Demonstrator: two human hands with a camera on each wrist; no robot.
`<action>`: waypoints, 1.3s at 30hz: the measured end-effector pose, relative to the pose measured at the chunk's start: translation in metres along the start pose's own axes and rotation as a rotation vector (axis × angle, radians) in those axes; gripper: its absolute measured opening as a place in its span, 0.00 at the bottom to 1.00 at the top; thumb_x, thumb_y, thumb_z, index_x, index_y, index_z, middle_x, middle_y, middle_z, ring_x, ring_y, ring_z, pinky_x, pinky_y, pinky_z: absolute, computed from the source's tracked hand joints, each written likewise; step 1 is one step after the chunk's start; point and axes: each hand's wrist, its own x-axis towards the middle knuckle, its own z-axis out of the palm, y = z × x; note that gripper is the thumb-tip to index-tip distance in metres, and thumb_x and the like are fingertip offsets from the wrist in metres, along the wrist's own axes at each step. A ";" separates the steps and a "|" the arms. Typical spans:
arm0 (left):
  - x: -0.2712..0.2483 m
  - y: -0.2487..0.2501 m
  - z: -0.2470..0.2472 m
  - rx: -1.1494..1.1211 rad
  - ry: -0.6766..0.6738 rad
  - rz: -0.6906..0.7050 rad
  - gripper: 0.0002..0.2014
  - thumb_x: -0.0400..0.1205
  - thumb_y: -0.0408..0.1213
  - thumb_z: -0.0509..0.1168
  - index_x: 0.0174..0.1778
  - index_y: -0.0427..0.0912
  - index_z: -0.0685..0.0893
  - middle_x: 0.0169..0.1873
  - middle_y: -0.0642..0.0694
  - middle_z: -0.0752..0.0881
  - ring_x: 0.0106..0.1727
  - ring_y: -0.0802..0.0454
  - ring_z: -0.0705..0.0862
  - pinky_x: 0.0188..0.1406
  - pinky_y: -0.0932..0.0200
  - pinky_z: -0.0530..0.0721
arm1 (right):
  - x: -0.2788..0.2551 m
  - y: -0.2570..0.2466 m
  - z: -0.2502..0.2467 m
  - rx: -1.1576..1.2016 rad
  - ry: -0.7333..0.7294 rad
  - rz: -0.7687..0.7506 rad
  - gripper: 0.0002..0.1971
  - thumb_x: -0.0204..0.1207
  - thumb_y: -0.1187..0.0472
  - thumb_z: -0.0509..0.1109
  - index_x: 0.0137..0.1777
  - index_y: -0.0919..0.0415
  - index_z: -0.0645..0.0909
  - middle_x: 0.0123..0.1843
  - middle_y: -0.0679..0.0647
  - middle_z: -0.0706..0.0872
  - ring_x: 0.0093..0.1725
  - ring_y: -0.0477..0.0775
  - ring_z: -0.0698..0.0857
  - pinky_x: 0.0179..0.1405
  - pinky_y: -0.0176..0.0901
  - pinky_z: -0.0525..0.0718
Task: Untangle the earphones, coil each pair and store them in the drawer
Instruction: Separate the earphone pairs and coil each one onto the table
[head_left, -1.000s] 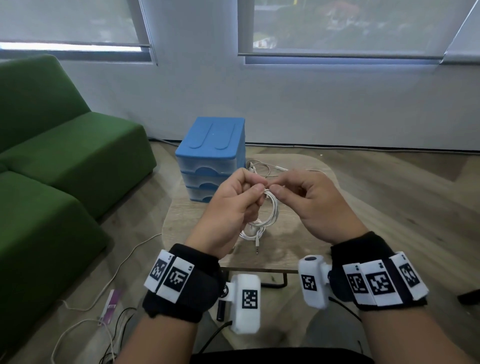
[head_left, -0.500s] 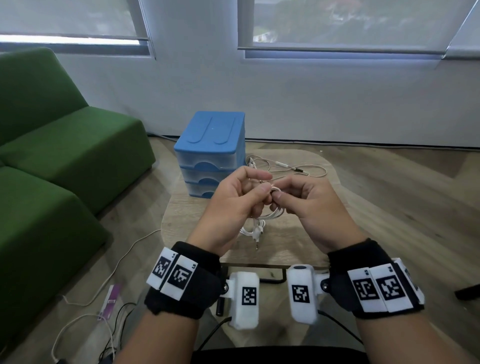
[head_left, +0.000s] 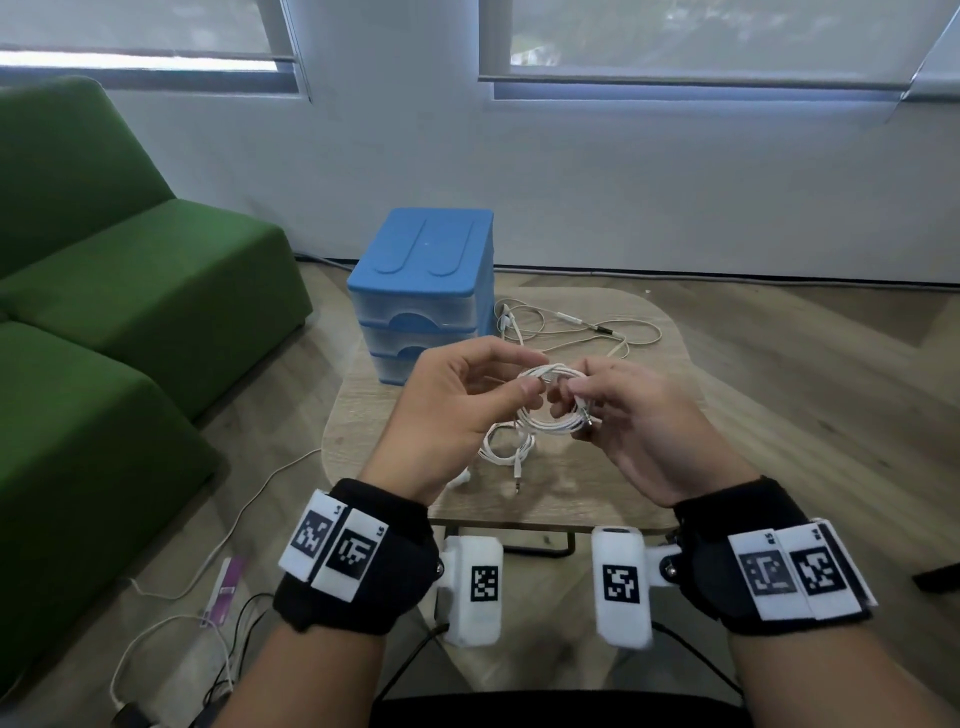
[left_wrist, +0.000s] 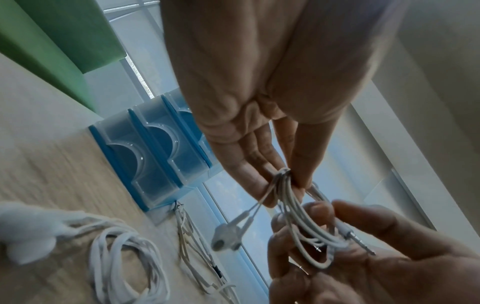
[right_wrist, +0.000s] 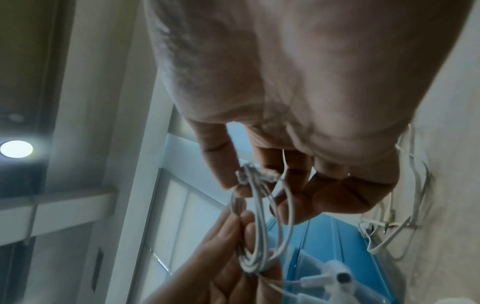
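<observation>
Coil of white earphones (head_left: 551, 399) held in the air above the wooden table (head_left: 613, 467), pinched at one side between thumb and fingers of the left hand (head_left: 457, 400) and at the other, by the jack plug, in the curled fingers of the right hand (head_left: 639, 421); its two earbuds (left_wrist: 228, 236) dangle below. A second white pair (head_left: 506, 446) lies bundled on the table beneath the hands, and a third pair (head_left: 571, 332) lies loose beside the blue drawer unit (head_left: 421, 291), whose drawers are closed.
</observation>
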 end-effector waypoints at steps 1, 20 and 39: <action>0.001 0.001 0.001 0.001 0.008 0.006 0.09 0.81 0.26 0.76 0.56 0.38 0.93 0.46 0.35 0.94 0.46 0.44 0.94 0.56 0.46 0.92 | 0.001 -0.001 -0.001 -0.046 -0.003 -0.025 0.04 0.69 0.61 0.71 0.39 0.62 0.82 0.36 0.54 0.84 0.38 0.47 0.80 0.41 0.43 0.73; 0.012 0.003 0.005 0.087 -0.004 -0.046 0.22 0.78 0.21 0.76 0.64 0.48 0.91 0.41 0.42 0.90 0.40 0.51 0.86 0.49 0.48 0.87 | 0.010 -0.015 -0.015 -0.849 0.034 -0.267 0.27 0.73 0.65 0.82 0.71 0.50 0.85 0.51 0.46 0.90 0.37 0.46 0.89 0.47 0.41 0.89; 0.016 0.003 0.012 0.434 0.046 0.046 0.23 0.71 0.23 0.71 0.56 0.55 0.91 0.38 0.50 0.90 0.32 0.61 0.80 0.37 0.60 0.82 | 0.009 -0.003 -0.027 -0.916 -0.190 -0.151 0.26 0.72 0.69 0.80 0.65 0.44 0.81 0.43 0.48 0.89 0.41 0.50 0.88 0.45 0.47 0.89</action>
